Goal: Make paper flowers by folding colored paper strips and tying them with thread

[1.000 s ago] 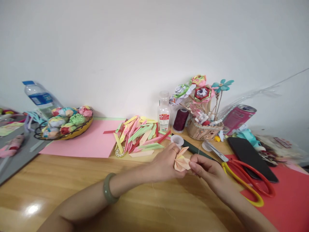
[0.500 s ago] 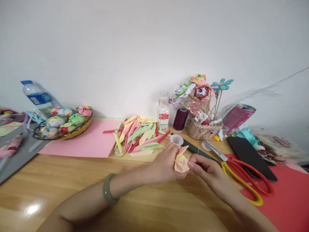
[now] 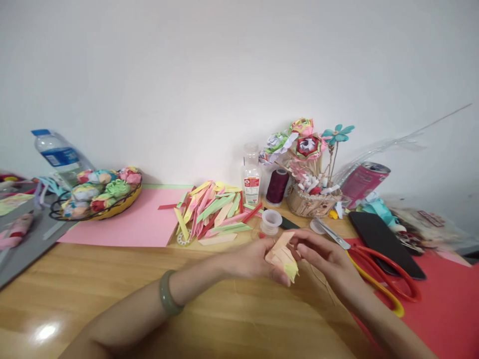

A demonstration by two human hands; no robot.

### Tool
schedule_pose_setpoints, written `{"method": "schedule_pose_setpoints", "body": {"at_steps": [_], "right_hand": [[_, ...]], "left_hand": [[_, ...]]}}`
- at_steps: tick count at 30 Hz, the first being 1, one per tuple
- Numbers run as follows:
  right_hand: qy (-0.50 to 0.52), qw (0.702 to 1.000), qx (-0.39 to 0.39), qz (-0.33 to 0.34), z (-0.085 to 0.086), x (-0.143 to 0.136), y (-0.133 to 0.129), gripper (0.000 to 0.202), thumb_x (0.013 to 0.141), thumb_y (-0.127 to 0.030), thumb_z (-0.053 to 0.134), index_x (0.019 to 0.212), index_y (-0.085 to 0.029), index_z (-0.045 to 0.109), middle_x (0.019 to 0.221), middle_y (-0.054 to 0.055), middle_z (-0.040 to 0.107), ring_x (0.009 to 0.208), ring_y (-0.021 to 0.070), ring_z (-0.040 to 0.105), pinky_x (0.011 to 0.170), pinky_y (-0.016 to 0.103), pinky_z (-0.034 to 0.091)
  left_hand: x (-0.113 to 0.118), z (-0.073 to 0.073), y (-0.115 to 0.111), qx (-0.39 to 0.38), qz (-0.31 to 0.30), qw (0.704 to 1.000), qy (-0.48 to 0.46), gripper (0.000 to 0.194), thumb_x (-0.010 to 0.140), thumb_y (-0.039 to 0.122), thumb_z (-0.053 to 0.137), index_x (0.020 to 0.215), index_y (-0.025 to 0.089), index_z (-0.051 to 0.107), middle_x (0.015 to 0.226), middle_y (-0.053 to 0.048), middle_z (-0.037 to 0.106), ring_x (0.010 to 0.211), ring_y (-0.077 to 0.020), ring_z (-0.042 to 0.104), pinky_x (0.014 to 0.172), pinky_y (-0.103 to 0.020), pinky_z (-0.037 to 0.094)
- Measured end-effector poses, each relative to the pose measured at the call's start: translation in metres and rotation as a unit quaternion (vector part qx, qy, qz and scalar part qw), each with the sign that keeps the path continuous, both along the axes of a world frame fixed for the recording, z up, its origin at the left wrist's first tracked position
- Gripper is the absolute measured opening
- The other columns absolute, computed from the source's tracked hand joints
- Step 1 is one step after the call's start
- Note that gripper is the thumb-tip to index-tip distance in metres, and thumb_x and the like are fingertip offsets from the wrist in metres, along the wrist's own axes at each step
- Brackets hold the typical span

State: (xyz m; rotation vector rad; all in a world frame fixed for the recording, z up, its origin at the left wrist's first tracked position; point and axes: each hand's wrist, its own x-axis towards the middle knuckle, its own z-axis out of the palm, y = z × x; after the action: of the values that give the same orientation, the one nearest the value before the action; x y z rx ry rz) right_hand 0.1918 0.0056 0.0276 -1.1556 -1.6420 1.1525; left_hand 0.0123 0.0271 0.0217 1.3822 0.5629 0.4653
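Note:
A folded paper flower point(image 3: 281, 258), peach with a yellow tip, is held over the table's right-of-middle part. My left hand point(image 3: 255, 260) grips it from the left, the thumb along its lower side. On its right, my right hand point(image 3: 326, 255) has its curled fingers against the flower's back edge; those fingertips are partly hidden. A pale thread point(image 3: 324, 281) trails below my right hand. Just beyond the hands stands a small clear plastic cup point(image 3: 271, 222). Large scissors with red and yellow handles point(image 3: 391, 269) lie to the right of my right hand.
Folded paper strips point(image 3: 215, 212) lie heaped behind my left hand. A glass bottle point(image 3: 252, 179), purple thread spool point(image 3: 277, 187) and flower basket point(image 3: 314, 203) line the wall. At right are a phone point(image 3: 387, 244) and can point(image 3: 364, 184); at left, a basket of paper balls point(image 3: 129, 202).
The paper flower has been turned so its yellow tip faces down and towards me. My right hand has shifted closer to its back edge, and my left grip has moved slightly left.

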Motion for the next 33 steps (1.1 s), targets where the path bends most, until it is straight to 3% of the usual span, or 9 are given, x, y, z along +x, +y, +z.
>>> {"method": "schedule_pose_setpoints", "body": {"at_steps": [7, 11, 14, 17, 19, 21, 24, 29, 33], "right_hand": [[-0.015, 1.0, -0.004, 0.003, 0.0, -0.005, -0.001, 0.02, 0.075, -0.039, 0.057, 0.072, -0.02, 0.062, 0.077, 0.002, 0.056, 0.072, 0.0157, 0.053, 0.063, 0.025, 0.043], [0.006, 1.0, -0.026, -0.014, 0.0, -0.005, 0.0, 0.021, 0.071, -0.039, 0.062, 0.066, -0.019, 0.061, 0.07, 0.0, 0.055, 0.065, 0.0136, 0.051, 0.059, 0.024, 0.042], [0.023, 0.998, -0.04, -0.049, -0.001, -0.004, 0.002, 0.022, 0.066, -0.039, 0.065, 0.064, -0.018, 0.059, 0.066, 0.0, 0.055, 0.062, 0.0132, 0.051, 0.059, 0.025, 0.042], [0.009, 0.996, -0.056, -0.064, -0.004, -0.004, 0.003, 0.024, 0.064, -0.041, 0.066, 0.063, -0.018, 0.059, 0.063, -0.001, 0.056, 0.059, 0.0126, 0.05, 0.055, 0.024, 0.041], [-0.011, 0.995, -0.067, -0.069, -0.006, -0.004, 0.005, 0.026, 0.064, -0.042, 0.066, 0.063, -0.017, 0.06, 0.063, 0.0, 0.056, 0.058, 0.0121, 0.05, 0.053, 0.024, 0.04], [-0.032, 0.995, -0.06, -0.078, -0.01, -0.004, 0.005, 0.027, 0.064, -0.044, 0.065, 0.066, -0.017, 0.06, 0.064, 0.0, 0.057, 0.058, 0.0126, 0.051, 0.053, 0.024, 0.041], [-0.07, 0.993, -0.023, -0.091, -0.015, -0.003, 0.006, 0.03, 0.065, -0.047, 0.064, 0.069, -0.017, 0.062, 0.067, 0.002, 0.059, 0.059, 0.0147, 0.053, 0.054, 0.026, 0.042], [-0.165, 0.978, 0.068, -0.111, -0.02, 0.0, 0.006, 0.032, 0.069, -0.049, 0.06, 0.071, -0.018, 0.065, 0.069, 0.005, 0.063, 0.06, 0.017, 0.054, 0.053, 0.028, 0.042], [-0.205, 0.965, 0.118, -0.111, -0.02, 0.0, 0.005, 0.03, 0.072, -0.048, 0.058, 0.071, -0.019, 0.066, 0.068, 0.005, 0.063, 0.058, 0.0166, 0.054, 0.052, 0.029, 0.041]], "left_hand": [[0.003, -0.016, 0.002, -0.042, 0.004, 0.999, -0.015, 0.041, 0.052, 0.024, 0.071, 0.088, 0.017, 0.053, 0.074, 0.003, 0.047, 0.065, -0.0087, 0.043, 0.059, -0.02, 0.033], [0.002, -0.018, 0.0, -0.09, -0.011, 0.994, -0.064, 0.046, 0.052, 0.041, 0.074, 0.086, 0.016, 0.057, 0.076, 0.001, 0.053, 0.067, -0.0093, 0.048, 0.063, -0.021, 0.036], [0.002, -0.019, 0.002, -0.129, 0.045, 0.981, -0.14, 0.048, 0.062, 0.056, 0.061, 0.088, 0.016, 0.06, 0.081, -0.002, 0.058, 0.075, -0.0124, 0.052, 0.069, -0.024, 0.038], [0.002, -0.019, 0.005, -0.169, 0.107, 0.968, -0.152, 0.058, 0.072, 0.064, 0.041, 0.089, 0.013, 0.063, 0.089, -0.007, 0.062, 0.085, -0.0156, 0.055, 0.078, -0.028, 0.039], [0.003, -0.017, 0.006, -0.176, 0.132, 0.967, -0.127, 0.059, 0.073, 0.063, 0.043, 0.087, 0.01, 0.065, 0.09, -0.01, 0.063, 0.085, -0.0163, 0.057, 0.082, -0.03, 0.039], [0.003, -0.014, 0.006, -0.16, 0.167, 0.968, -0.094, 0.05, 0.067, 0.055, 0.057, 0.084, 0.009, 0.066, 0.085, -0.009, 0.065, 0.079, -0.0156, 0.058, 0.081, -0.032, 0.04], [0.005, -0.01, 0.005, -0.124, 0.171, 0.976, -0.048, 0.038, 0.058, 0.041, 0.07, 0.081, 0.011, 0.068, 0.078, -0.005, 0.066, 0.072, -0.0144, 0.059, 0.081, -0.032, 0.041], [0.006, -0.007, 0.004, -0.092, 0.176, 0.98, -0.012, 0.025, 0.06, 0.03, 0.069, 0.078, 0.014, 0.069, 0.077, -0.002, 0.068, 0.074, -0.0141, 0.06, 0.083, -0.031, 0.041], [0.007, -0.009, 0.005, -0.098, 0.188, 0.977, -0.007, 0.026, 0.058, 0.028, 0.07, 0.081, 0.014, 0.07, 0.079, -0.003, 0.069, 0.077, -0.0163, 0.061, 0.083, -0.032, 0.042]]}}
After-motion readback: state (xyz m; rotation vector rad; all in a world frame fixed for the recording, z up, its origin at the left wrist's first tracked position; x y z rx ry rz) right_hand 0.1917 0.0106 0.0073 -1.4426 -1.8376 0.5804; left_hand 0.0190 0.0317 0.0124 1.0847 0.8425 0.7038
